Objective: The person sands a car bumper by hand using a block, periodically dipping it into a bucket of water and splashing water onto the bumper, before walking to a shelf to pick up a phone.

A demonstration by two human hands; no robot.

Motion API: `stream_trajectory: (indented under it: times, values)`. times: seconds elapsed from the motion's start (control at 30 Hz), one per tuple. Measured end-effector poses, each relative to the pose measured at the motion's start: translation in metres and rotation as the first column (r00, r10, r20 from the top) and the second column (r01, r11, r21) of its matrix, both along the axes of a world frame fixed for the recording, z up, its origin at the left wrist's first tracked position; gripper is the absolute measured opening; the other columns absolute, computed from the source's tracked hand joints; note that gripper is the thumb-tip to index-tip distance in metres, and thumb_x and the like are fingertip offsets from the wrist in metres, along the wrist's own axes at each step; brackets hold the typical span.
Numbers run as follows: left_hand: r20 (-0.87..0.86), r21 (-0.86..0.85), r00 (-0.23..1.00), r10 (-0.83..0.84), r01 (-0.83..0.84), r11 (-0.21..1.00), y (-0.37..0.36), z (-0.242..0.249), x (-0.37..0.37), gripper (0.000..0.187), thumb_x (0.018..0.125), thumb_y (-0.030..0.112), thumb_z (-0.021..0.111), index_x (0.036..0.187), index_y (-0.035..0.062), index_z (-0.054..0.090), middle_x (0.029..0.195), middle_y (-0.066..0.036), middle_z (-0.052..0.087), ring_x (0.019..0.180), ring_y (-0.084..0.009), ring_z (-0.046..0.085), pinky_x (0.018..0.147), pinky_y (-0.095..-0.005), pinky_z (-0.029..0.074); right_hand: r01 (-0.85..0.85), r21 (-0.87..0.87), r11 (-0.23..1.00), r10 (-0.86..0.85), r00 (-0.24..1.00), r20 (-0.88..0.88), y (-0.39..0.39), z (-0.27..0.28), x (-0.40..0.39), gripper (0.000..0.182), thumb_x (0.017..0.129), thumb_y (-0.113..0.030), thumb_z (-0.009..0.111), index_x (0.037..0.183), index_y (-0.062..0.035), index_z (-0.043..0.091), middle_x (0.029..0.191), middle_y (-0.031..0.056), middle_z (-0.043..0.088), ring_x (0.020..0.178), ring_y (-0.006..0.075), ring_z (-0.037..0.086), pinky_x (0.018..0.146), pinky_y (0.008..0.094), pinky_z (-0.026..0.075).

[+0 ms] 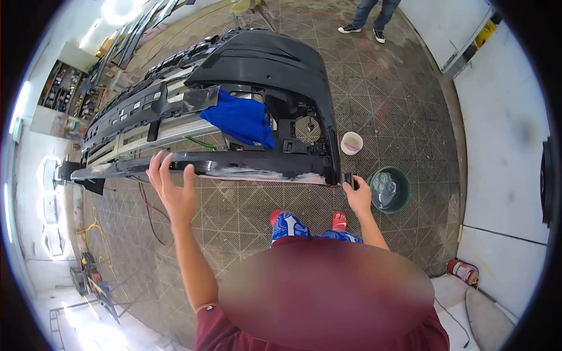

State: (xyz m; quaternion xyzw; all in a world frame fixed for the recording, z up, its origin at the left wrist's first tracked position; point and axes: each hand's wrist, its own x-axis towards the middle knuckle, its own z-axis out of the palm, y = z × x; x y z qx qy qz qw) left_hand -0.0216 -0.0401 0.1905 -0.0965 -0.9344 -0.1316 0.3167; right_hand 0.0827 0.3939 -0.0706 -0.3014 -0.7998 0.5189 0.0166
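A black car bumper (pixel 257 61) lies across a stand, its long lower edge towards me. White, scuffed patches (pixel 246 173) run along that edge and near its right corner. My left hand (pixel 174 190) is at the edge left of the patches, fingers spread and holding nothing, fingertips overlapping the strip in this view. At the right corner, my right hand (pixel 359 198) grips a small black sanding block (pixel 349 179) between thumb and fingers. A blue cloth (pixel 240 117) is draped over the bumper's middle, beside a dark flat sheet (pixel 199 99).
Right of the bumper, a green bucket of water (pixel 404 202) and a white tub (pixel 352 143) stand on the patterned floor. Another person's legs (pixel 369 14) are at the back. A fire extinguisher (pixel 462 271) sits lower right; a yellow cord (pixel 100 240) and red hose (pixel 153 219) lie left.
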Motion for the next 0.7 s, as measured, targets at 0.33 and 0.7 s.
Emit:
stream_trajectory:
  times: [0.33, 0.7]
  values:
    - [0.62, -0.265, 0.688, -0.377, 0.637, 0.724, -0.057, 0.04, -0.095, 0.073, 0.071, 0.053, 0.091, 0.123, 0.0077, 0.069, 0.105, -0.011, 0.073, 0.097, -0.037, 0.073, 0.083, -0.0483, 0.056, 0.277, 0.101, 0.956, -0.262, 0.954, -0.145, -0.141, 0.066, -0.02, 0.044, 0.091, -0.027, 0.081, 0.126, -0.0011, 0.074, 0.116, 0.0207, 0.079, 0.11, 0.0357, 0.076, 0.098, 0.0421, 0.056]
    - [0.83, -0.133, 0.429, -0.356, 0.772, 0.621, -0.055, 0.043, -0.11, 0.08, 0.083, 0.044, 0.088, 0.145, 0.0034, 0.06, 0.118, -0.021, 0.075, 0.105, -0.0424, 0.074, 0.089, -0.0527, 0.057, 0.534, 0.236, 0.812, -0.483, 0.841, -0.242, -0.222, 0.088, -0.012, 0.039, 0.093, -0.022, 0.078, 0.126, -0.0017, 0.076, 0.118, 0.0217, 0.076, 0.11, 0.04, 0.074, 0.097, 0.0441, 0.057]
